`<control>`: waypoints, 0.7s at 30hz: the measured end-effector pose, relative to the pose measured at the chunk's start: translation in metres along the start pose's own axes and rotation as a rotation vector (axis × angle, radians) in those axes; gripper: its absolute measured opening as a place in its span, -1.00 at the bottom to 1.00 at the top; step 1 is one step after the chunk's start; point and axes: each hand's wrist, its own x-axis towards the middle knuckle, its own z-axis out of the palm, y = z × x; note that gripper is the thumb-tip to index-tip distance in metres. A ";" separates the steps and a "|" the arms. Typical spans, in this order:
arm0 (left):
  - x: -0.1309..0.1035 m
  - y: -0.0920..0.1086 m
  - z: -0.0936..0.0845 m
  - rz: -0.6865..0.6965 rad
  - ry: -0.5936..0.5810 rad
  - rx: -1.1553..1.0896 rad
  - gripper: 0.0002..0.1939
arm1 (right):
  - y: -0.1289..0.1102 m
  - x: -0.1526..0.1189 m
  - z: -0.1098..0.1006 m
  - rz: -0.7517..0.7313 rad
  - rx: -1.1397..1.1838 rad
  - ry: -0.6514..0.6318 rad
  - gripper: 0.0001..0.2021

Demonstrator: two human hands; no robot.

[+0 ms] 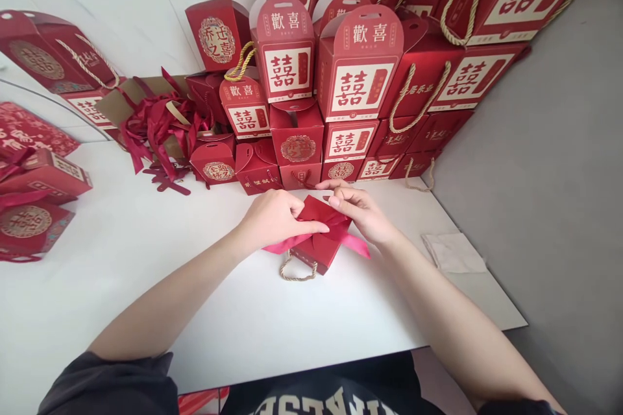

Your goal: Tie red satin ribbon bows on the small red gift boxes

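A small red gift box (316,253) lies on the white table in front of me, with a twisted rope handle (298,277) at its near side. A pink-red satin ribbon (355,245) crosses its top, its tails out to both sides. My left hand (272,217) is closed at the box's left, fingers curled on the ribbon and thumb stretched over the middle of the crossing. My right hand (360,207) pinches the ribbon at the box's far right corner. Its fingertips partly hide that corner. How the ribbon is looped beneath my fingers cannot be made out.
Stacked red gift boxes (360,91) with rope handles line the back wall. A box full of loose red ribbons (160,120) stands back left. More red boxes (29,227) are at the left edge. A folded white cloth (455,253) lies right, near the grey wall (549,142).
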 end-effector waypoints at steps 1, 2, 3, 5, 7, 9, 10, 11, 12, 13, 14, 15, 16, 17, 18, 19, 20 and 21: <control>0.001 -0.001 -0.002 0.002 -0.023 -0.001 -0.27 | 0.001 0.000 0.000 -0.003 -0.003 0.003 -0.60; 0.002 -0.002 -0.004 0.008 -0.049 -0.011 -0.27 | 0.002 0.001 0.000 -0.002 -0.011 0.005 -0.60; 0.003 -0.004 -0.007 0.018 -0.085 -0.031 -0.27 | 0.003 0.001 0.000 0.008 -0.021 0.003 -0.59; 0.003 -0.008 -0.015 0.057 -0.187 -0.096 -0.29 | 0.004 0.002 -0.001 0.045 -0.028 -0.010 -0.58; 0.004 -0.012 -0.024 0.105 -0.318 -0.170 -0.34 | 0.006 0.003 -0.004 0.070 0.003 -0.004 -0.61; 0.003 -0.014 -0.034 0.130 -0.427 -0.214 -0.41 | 0.006 0.003 -0.007 0.065 0.054 0.045 -0.67; 0.003 -0.014 -0.038 0.132 -0.459 -0.221 -0.44 | 0.006 0.003 -0.009 0.058 0.068 0.064 -0.68; 0.002 -0.013 -0.041 0.132 -0.468 -0.221 -0.48 | 0.006 0.003 -0.010 0.052 0.069 0.069 -0.69; 0.002 -0.012 -0.043 0.138 -0.441 -0.218 -0.52 | 0.004 0.002 -0.012 0.046 0.056 0.061 -0.68; 0.001 -0.009 -0.043 0.150 -0.379 -0.213 -0.56 | 0.002 0.002 -0.013 0.041 0.032 0.040 -0.66; -0.001 -0.007 -0.042 0.168 -0.295 -0.207 -0.60 | 0.000 0.001 -0.015 0.034 0.004 0.011 -0.65; -0.002 -0.004 -0.039 0.187 -0.201 -0.204 -0.62 | -0.002 0.000 -0.016 0.029 -0.022 -0.020 -0.65; -0.003 -0.001 -0.034 0.201 -0.116 -0.204 -0.64 | -0.005 -0.001 -0.017 0.028 -0.041 -0.047 -0.65; -0.005 0.001 -0.029 0.206 -0.058 -0.206 -0.66 | -0.007 -0.002 -0.018 0.031 -0.052 -0.074 -0.65; -0.006 0.003 -0.024 0.204 -0.032 -0.211 -0.67 | -0.010 -0.003 -0.018 0.039 -0.056 -0.102 -0.65; -0.006 0.005 -0.018 0.200 -0.027 -0.218 -0.68 | -0.011 -0.004 -0.018 0.046 -0.056 -0.131 -0.65; -0.007 0.005 -0.013 0.201 -0.028 -0.223 -0.70 | -0.012 -0.004 -0.018 0.050 -0.053 -0.159 -0.65; -0.007 0.006 -0.009 0.208 -0.028 -0.224 -0.72 | -0.012 -0.004 -0.017 0.051 -0.048 -0.185 -0.64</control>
